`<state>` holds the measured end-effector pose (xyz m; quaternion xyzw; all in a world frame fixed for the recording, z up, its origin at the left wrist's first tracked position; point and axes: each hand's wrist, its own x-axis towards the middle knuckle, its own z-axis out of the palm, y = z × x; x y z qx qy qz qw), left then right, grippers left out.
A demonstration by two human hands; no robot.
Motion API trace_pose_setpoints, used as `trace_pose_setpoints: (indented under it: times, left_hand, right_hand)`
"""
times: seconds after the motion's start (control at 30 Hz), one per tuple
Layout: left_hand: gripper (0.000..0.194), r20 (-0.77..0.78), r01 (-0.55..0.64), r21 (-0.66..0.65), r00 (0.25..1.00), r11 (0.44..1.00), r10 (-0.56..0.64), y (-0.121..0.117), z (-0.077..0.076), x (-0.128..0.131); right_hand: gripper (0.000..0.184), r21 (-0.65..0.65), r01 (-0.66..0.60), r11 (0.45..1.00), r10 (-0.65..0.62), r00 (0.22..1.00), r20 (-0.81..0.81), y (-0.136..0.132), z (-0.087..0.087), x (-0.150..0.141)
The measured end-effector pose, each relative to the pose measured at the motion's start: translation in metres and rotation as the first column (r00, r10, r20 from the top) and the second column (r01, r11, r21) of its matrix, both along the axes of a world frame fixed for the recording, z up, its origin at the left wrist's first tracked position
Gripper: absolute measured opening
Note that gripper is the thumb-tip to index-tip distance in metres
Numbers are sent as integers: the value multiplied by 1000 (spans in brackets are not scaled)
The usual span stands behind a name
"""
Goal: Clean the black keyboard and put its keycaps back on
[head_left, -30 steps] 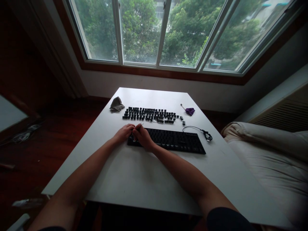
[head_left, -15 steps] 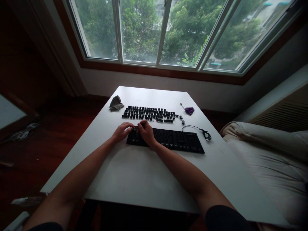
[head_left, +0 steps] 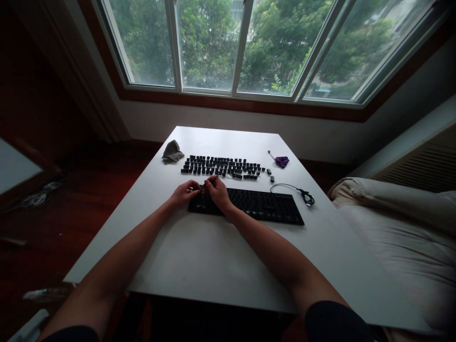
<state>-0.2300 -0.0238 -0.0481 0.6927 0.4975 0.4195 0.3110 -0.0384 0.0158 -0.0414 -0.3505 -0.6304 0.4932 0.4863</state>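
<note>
A black keyboard [head_left: 265, 207] lies across the white table, and many of its keycaps appear to be off. Over its far left end, my right hand [head_left: 218, 194] is closed in a pinch. A slim piece sticks out at the top of those fingers, too small to name. Close beside it, my left hand [head_left: 185, 193] has curled fingers, thumb and forefinger near each other at the keyboard's left edge. Whatever is between them is hidden. Behind the keyboard stand rows of loose black keycaps [head_left: 213, 165].
A grey cloth [head_left: 172, 152] sits at the table's far left. To the far right are a purple cloth [head_left: 282, 162] and a thin stick-like brush [head_left: 271, 155]. A bundled black cable [head_left: 306, 197] lies right of the keyboard. A cushioned seat [head_left: 395, 237] adjoins the table's right side.
My left fingers have curled in more, and the forefinger no longer reaches out as far. My right hand stays pinched in nearly the same place. The camera view has shifted slightly.
</note>
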Motion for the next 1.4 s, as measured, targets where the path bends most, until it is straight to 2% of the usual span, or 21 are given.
trace_pose_setpoints:
  times: [0.13, 0.27, 0.43, 0.63, 0.93, 1.1, 1.23, 1.4]
  left_hand:
    - [31, -110, -14, 111, 994, 994, 27, -3, 3, 2]
    - [19, -179, -12, 205, 983, 979, 50, -6, 9, 1]
    - [19, -181, -12, 202, 982, 979, 50, -6, 9, 1]
    - [23, -279, 0, 264, 957, 964, 76, -6, 7, 3]
    - [24, -438, 47, 336, 892, 941, 112, -6, 9, 0]
    - [25, -553, 96, 369, 822, 925, 135, -9, 13, 0]
    - [25, -560, 111, 379, 818, 919, 132, -13, 16, 3]
    - [30, -547, 98, 401, 823, 911, 153, -15, 16, 7]
  right_hand:
    - [24, -51, 16, 999, -17, 1000, -16, 3, -2, 2]
    - [22, -81, -16, 997, 13, 999, -45, 3, -2, 1]
    - [19, -53, -12, 999, 11, 1000, -6, 1, -2, 1]
    - [12, -19, 5, 1000, -4, 998, 55, 1, -2, 2]
    - [9, -135, -36, 990, 28, 998, -56, 5, -3, 2]
    - [6, -155, -68, 986, 63, 997, -34, 6, 1, 3]
    - [7, -206, -118, 971, 105, 992, -72, 6, 6, 4]
    - [9, -193, -146, 970, 119, 983, -142, 7, 5, 4]
